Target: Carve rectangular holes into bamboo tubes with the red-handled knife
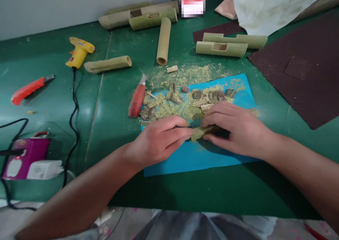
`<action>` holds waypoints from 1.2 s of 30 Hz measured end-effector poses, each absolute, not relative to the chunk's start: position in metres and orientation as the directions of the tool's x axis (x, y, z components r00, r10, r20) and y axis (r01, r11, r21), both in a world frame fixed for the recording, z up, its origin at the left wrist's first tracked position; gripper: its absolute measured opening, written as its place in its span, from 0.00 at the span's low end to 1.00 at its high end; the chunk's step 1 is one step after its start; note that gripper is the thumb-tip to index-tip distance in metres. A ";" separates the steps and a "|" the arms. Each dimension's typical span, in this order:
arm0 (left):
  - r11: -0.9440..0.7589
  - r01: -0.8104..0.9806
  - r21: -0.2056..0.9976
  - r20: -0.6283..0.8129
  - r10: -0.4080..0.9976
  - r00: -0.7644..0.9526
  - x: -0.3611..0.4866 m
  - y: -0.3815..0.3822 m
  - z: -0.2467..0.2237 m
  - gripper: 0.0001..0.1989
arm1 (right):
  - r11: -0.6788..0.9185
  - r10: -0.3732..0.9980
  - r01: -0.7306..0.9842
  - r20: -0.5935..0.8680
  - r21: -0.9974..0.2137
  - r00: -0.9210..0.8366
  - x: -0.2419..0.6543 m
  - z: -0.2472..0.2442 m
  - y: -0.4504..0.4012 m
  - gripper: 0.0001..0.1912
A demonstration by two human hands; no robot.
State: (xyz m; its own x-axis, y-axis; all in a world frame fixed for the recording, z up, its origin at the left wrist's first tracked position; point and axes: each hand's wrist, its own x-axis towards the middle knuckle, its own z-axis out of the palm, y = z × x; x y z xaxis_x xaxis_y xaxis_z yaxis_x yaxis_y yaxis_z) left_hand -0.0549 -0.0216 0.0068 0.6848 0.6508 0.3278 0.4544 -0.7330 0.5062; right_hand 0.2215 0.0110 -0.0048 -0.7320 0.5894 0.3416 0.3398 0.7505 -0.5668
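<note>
Over a blue sheet, both hands close on a small greenish piece dusted with powder. My left hand pinches its left end with the fingertips. My right hand grips it from the right between thumb and fingers, hiding part of it. Yellowish shavings and several small brown chips lie on the sheet just beyond my hands. A red-handled knife rests at the sheet's upper left edge, blade pointing away. The underside of the piece is hidden.
On the green table lie a yellow glue gun, a red cutter and a purple power block with cables. Bamboo tubes lie toward the back. Dark brown sheets and white paper are at the right.
</note>
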 end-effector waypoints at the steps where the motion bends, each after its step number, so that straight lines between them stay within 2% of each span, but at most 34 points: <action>1: -0.725 0.447 0.524 0.335 0.658 0.674 -0.054 -0.021 0.005 0.11 | 0.747 0.592 0.344 0.334 -0.569 -0.734 0.221 -0.005 0.011 0.04; 10: -0.669 0.496 0.554 0.268 0.707 0.655 -0.056 -0.016 0.004 0.11 | 0.698 0.617 0.345 0.282 -0.627 -0.734 0.222 -0.005 0.015 0.06; 15: -0.654 0.479 0.586 0.257 0.711 0.655 -0.059 -0.014 0.005 0.12 | 0.706 0.616 0.352 0.286 -0.615 -0.734 0.223 -0.005 0.016 0.07; 22: -0.710 0.542 0.449 0.164 0.662 0.731 -0.066 -0.012 0.012 0.18 | 0.694 0.628 0.371 0.269 -0.617 -0.730 0.223 -0.006 0.018 0.06; 29: -0.696 0.483 0.531 0.267 0.679 0.684 -0.064 -0.018 0.009 0.13 | 0.712 0.613 0.368 0.271 -0.598 -0.742 0.222 -0.007 0.020 0.08; 36: -0.700 0.491 0.519 0.215 0.663 0.717 -0.064 -0.016 0.013 0.15 | 0.699 0.615 0.361 0.262 -0.618 -0.744 0.222 -0.005 0.020 0.09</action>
State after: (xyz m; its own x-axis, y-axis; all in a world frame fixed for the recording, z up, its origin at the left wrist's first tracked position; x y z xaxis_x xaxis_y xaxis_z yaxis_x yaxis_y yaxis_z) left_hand -0.0645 -0.0164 0.0133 0.7174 0.6627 0.2151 0.4908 -0.6998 0.5190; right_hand 0.2223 0.0203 -0.0051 -0.7435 0.6152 0.2620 0.3606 0.6989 -0.6177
